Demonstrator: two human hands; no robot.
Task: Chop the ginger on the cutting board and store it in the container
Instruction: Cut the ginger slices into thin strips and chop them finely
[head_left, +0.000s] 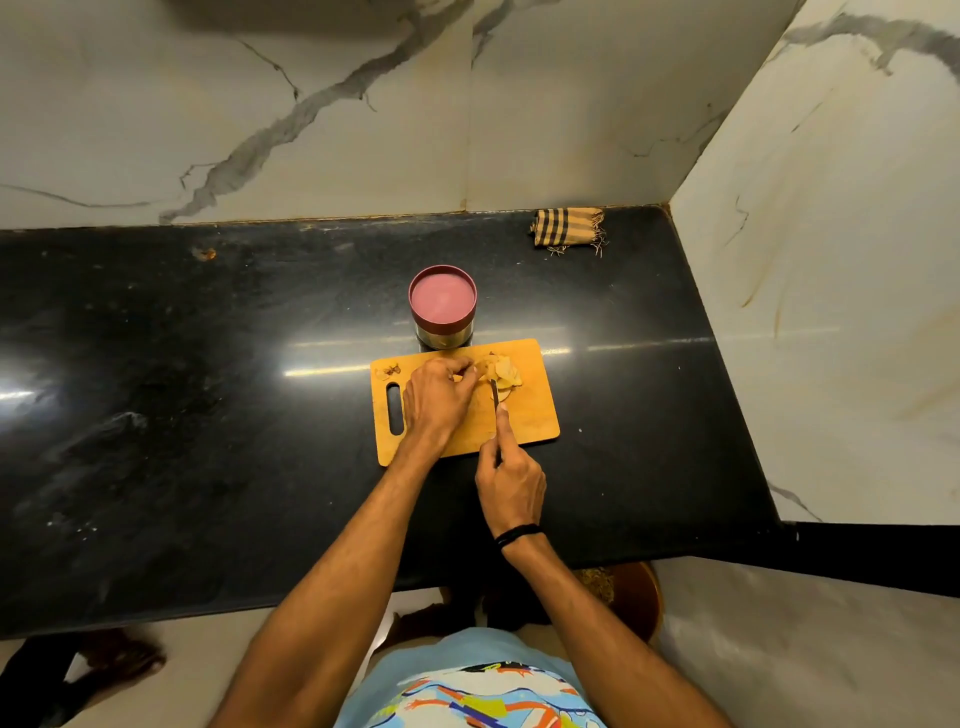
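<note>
A wooden cutting board (530, 421) lies on the black counter. Pale ginger pieces (505, 373) sit near its far edge, and a few scraps of peel (389, 370) lie at its far left corner. My left hand (436, 395) rests on the board with fingers curled, holding the ginger at its left side. My right hand (511, 480) grips a knife (494, 397), index finger along its spine, blade pointing at the ginger. A steel container (442, 312) with a pink lid stands closed just behind the board.
The black granite counter (208, 389) runs wide to the left. A folded striped cloth (569, 227) lies at the back right by the marble wall (810, 260), which closes off the right side. The counter's front edge is near my body.
</note>
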